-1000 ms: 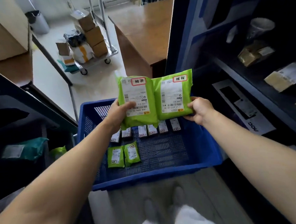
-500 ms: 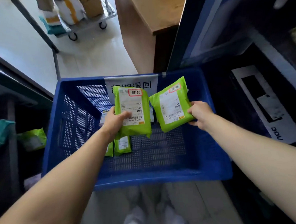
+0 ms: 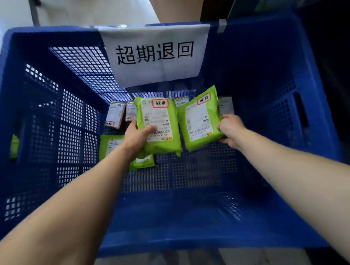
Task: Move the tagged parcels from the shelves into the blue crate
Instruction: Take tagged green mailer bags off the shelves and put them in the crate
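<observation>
- Both hands have dropped from the crate's rim down inside it since a second ago, and the blue crate (image 3: 47, 140) now fills nearly the whole view.
- Her or his left hand (image 3: 136, 137) is clamped on the lower left edge of one green parcel (image 3: 159, 123), thumb pressed across the white shipping label.
- Right hand (image 3: 230, 129) pinches the lower right corner of a second green parcel (image 3: 200, 120), fingers curled under it.
- These two parcels sit side by side between the hands, nearly touching, the right one tilted a little clockwise; whether they touch the floor of the crate I cannot tell.
- Each is a flat, soft plastic mailer, slightly wrinkled and glossy, with a printed barcode label and a small red-bordered tag (image 3: 160, 103) at its upper corner.
- Under and beside the left wrist lie two smaller green mailers (image 3: 109, 142), flat on the crate floor.
- Along the far wall stands a row of small cartons (image 3: 115, 115), leaning back, some showing the same red-edged tags.
- Crate walls and floor are rigid moulded plastic pierced with a square grid of holes.
- A white paper sign (image 3: 157, 53) with four large black characters is fixed over the far wall, creased across its middle.
</observation>
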`<state>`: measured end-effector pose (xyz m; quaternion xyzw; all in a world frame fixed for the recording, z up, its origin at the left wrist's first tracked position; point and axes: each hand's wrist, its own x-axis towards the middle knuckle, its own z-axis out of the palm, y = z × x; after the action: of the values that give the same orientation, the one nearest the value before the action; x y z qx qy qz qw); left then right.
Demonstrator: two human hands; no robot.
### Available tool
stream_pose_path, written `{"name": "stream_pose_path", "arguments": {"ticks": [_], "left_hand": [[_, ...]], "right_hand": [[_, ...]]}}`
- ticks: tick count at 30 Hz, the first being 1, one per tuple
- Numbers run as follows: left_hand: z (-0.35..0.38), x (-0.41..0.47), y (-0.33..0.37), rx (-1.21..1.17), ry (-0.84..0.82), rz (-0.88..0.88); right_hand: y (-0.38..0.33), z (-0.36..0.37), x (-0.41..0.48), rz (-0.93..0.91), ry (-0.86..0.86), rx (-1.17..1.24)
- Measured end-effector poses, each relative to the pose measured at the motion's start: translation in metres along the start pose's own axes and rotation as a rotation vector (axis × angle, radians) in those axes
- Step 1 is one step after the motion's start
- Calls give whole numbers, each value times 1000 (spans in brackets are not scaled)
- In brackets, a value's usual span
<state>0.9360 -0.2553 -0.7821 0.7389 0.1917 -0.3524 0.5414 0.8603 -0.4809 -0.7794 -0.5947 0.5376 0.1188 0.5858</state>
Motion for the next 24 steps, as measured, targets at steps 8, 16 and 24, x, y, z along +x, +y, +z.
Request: {"name": "stream_pose_path", "arguments": {"ticks": [8,16,24], "left_hand": [[20,70,-74,6,-9,-58],[29,131,-136,35,-16,-114],[42,174,-166,227,32,-143]], "right_hand": [[70,34,92,20,58,-35],[120,51,148,99,50,-75],[141,54,168,153,-55,-122]]}}
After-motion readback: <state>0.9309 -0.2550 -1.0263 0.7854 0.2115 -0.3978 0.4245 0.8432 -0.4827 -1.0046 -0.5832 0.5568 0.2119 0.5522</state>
